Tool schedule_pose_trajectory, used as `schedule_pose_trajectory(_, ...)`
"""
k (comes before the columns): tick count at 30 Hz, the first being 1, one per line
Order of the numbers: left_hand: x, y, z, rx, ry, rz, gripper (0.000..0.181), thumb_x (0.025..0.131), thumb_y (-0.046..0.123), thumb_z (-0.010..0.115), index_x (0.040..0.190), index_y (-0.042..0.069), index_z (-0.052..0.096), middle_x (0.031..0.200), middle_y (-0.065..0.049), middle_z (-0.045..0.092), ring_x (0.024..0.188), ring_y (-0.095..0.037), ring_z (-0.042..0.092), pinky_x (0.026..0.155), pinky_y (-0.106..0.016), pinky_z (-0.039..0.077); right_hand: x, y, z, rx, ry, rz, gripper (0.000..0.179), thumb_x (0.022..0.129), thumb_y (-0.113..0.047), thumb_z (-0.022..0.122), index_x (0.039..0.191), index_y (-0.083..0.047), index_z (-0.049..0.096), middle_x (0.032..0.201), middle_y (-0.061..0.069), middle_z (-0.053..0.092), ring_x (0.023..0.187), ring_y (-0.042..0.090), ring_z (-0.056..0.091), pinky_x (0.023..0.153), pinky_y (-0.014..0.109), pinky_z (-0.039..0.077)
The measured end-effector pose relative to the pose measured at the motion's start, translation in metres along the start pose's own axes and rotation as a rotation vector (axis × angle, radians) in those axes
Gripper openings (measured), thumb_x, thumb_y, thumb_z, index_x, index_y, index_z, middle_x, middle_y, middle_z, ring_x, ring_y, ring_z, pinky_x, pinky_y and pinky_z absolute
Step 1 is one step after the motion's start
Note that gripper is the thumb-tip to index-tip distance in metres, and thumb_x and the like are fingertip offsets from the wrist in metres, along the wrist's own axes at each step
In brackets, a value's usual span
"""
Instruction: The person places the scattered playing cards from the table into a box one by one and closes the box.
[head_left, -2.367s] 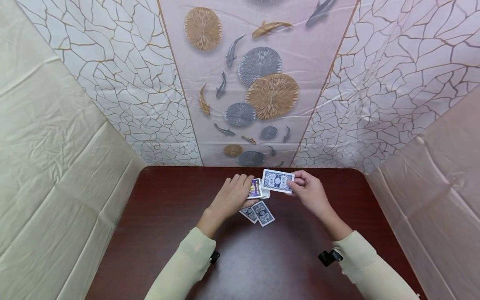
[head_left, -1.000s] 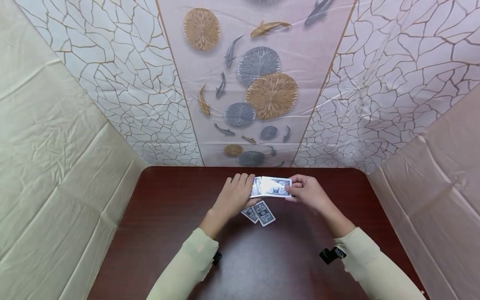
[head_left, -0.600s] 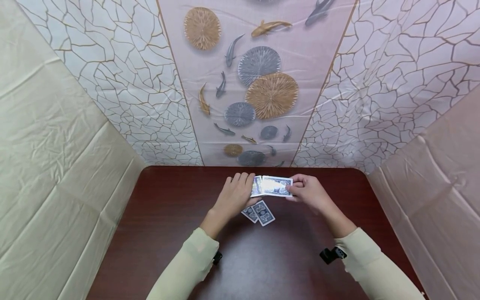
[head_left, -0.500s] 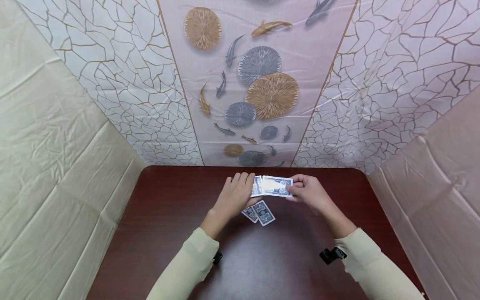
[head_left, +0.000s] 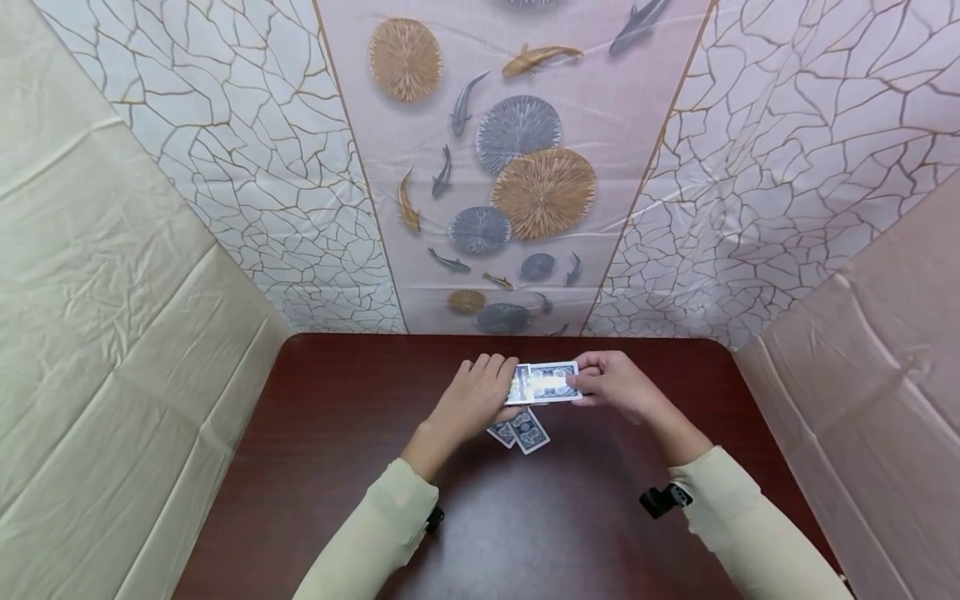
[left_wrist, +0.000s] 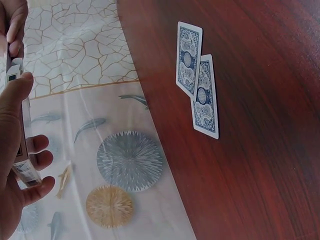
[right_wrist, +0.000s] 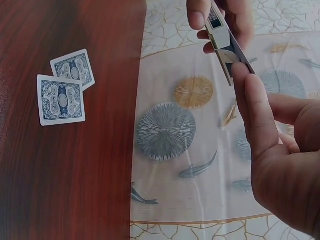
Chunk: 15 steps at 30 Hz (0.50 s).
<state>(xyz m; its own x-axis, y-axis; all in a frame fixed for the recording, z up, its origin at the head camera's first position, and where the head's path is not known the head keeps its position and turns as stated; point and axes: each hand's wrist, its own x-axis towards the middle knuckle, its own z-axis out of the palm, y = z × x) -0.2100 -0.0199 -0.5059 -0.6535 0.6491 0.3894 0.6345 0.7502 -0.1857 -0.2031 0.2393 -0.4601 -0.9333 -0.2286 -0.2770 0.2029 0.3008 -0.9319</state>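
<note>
My left hand (head_left: 474,393) grips a small playing-card box (head_left: 519,383), fingers over its top in the head view; the left wrist view shows the box's narrow side (left_wrist: 27,171). My right hand (head_left: 617,385) pinches a blue-backed playing card (head_left: 553,382) by its right end, thumb on top. The card's left end meets the box's open end; whether it is one card or a thin stack I cannot tell. A white flap (right_wrist: 227,56) shows at that end in the right wrist view. Glare covers part of the card's back.
Two blue-backed cards (head_left: 529,431) lie face down and overlapping on the dark red wooden table (head_left: 510,525), just below the left hand. A patterned cloth (head_left: 525,275) hangs behind the table's far edge, with beige cloth walls (head_left: 150,375) at the sides.
The card in my right hand has come down from a tilt above the box's end and now lines up with it. Lately both hands have shifted slightly nearer. The two table cards have stayed put.
</note>
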Motion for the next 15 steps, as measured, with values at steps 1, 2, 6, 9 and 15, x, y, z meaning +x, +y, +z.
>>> schedule_pose_trajectory(1, -0.0003, 0.0009, 0.0003, 0.004, -0.002, 0.0, 0.078, 0.088, 0.064, 0.069, 0.137, 0.005, 0.055, 0.117, -0.008, 0.066, 0.101, -0.023, 0.062, 0.074, -0.037, 0.05, 0.0009, 0.0013, 0.0003, 0.004, -0.008, 0.004, 0.024, 0.097, 0.001, 0.066, 0.115, 0.014, 0.059, 0.099, 0.013, 0.076, 0.083, 0.012, 0.071, 0.076, 0.031, 0.062)
schedule_pose_trajectory(2, -0.0006, 0.0014, 0.0002, 0.008, -0.002, 0.002, 0.077, 0.088, 0.065, 0.068, 0.136, 0.006, 0.055, 0.116, -0.007, 0.066, 0.1, -0.023, 0.062, 0.074, -0.037, 0.05, 0.0013, 0.0021, 0.0004, 0.004, -0.012, 0.01, 0.024, 0.097, 0.0, 0.066, 0.115, 0.013, 0.059, 0.099, 0.012, 0.076, 0.083, 0.012, 0.071, 0.076, 0.031, 0.062)
schedule_pose_trajectory(6, -0.0014, 0.0021, 0.0003, 0.028, 0.014, 0.005, 0.076, 0.088, 0.066, 0.068, 0.135, 0.007, 0.056, 0.115, -0.006, 0.066, 0.099, -0.022, 0.062, 0.072, -0.035, 0.049, 0.0028, 0.0045, -0.0004, 0.015, -0.044, 0.022, 0.027, 0.1, -0.002, 0.063, 0.121, 0.014, 0.059, 0.104, 0.014, 0.074, 0.085, 0.014, 0.071, 0.078, 0.032, 0.062)
schedule_pose_trajectory(9, -0.0021, 0.0021, 0.0001, 0.04, 0.018, 0.012, 0.077, 0.086, 0.067, 0.069, 0.134, 0.007, 0.057, 0.114, -0.006, 0.066, 0.099, -0.022, 0.063, 0.071, -0.035, 0.049, 0.002, 0.0039, -0.0021, 0.025, -0.076, 0.027, 0.03, 0.102, 0.0, 0.057, 0.127, 0.017, 0.057, 0.108, 0.018, 0.072, 0.089, 0.016, 0.071, 0.083, 0.036, 0.062)
schedule_pose_trajectory(15, -0.0015, 0.0027, -0.001, 0.036, 0.003, 0.011, 0.076, 0.087, 0.066, 0.069, 0.134, 0.007, 0.056, 0.115, -0.006, 0.066, 0.099, -0.022, 0.063, 0.071, -0.036, 0.049, 0.0028, 0.0035, -0.0028, 0.022, -0.096, 0.022, 0.031, 0.101, 0.002, 0.057, 0.13, 0.015, 0.056, 0.112, 0.019, 0.072, 0.092, 0.016, 0.071, 0.083, 0.034, 0.061)
